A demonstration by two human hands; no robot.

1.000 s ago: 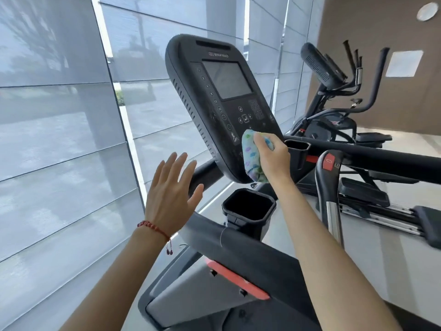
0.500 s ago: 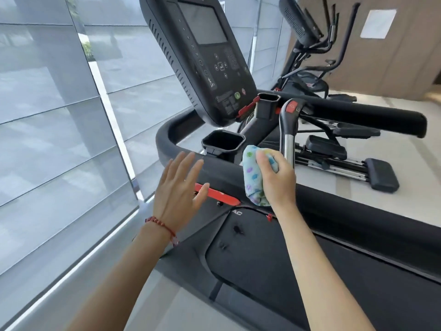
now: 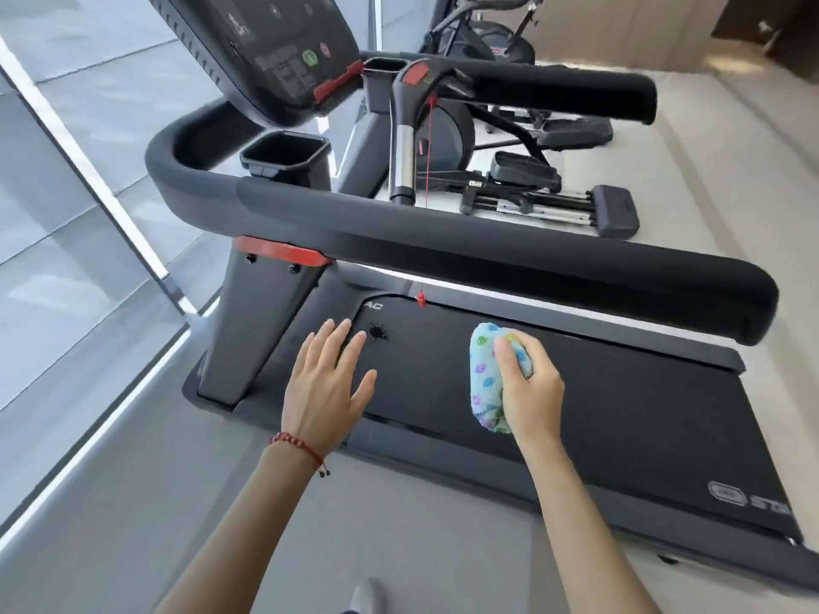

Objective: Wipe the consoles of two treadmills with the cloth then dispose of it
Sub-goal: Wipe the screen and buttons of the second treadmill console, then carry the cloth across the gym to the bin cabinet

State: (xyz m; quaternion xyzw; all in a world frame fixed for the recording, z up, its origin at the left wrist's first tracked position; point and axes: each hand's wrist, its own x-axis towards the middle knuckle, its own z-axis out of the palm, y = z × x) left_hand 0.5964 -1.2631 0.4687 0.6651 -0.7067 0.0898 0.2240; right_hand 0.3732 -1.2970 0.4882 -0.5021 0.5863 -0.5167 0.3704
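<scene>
- Two hands now held low over the treadmill belt (image 3: pixel 620 414); a sec ago the right was up at the console (image 3: pixel 266 51).
- Right hand (image 3: pixel 527 387) closed round the bunched cloth (image 3: pixel 485 378), off the console.
- Left hand (image 3: pixel 325 387) open, fingers spread, empty.
- Looks like this console's done; next machine or bin, prob.

Right hand (image 3: pixel 529 392) grips the cloth (image 3: pixel 487 374); left hand (image 3: pixel 325 387) spread empty.

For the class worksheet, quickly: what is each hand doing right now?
Left hand: open, fingers spread, holding nothing.
Right hand: closed on the cloth, away from the console.
</scene>
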